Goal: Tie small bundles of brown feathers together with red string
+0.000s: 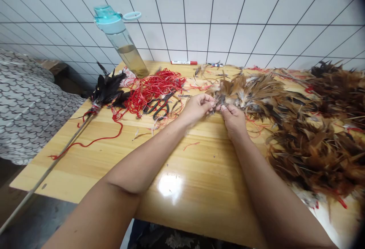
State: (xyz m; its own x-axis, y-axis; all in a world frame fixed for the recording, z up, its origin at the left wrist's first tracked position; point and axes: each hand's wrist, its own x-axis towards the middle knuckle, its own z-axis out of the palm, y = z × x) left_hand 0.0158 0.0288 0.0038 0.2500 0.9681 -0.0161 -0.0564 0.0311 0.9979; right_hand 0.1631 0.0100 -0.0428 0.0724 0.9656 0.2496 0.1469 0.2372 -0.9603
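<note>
Over the middle of the table, my left hand (199, 106) and my right hand (234, 119) meet with their fingertips almost touching. Each pinches at small greyish feathers by the left end of a pile of brown feathers (259, 91). Exactly how many feathers lie between the fingers is too small to tell. Left of my left hand lie black-handled scissors (159, 108), partly covered by a tangle of red string (156, 85). A thin stick (54, 169) with black feathers (108, 87) tied to one end rests across the table's left side.
A clear bottle with a turquoise lid (125, 47) stands at the back left. A red-capped marker (184, 62) lies by the tiled wall (196, 9). Larger bunches of brown feathers (319, 154) cover the right side. Patterned cloth (34, 108) hangs beyond the table's left edge.
</note>
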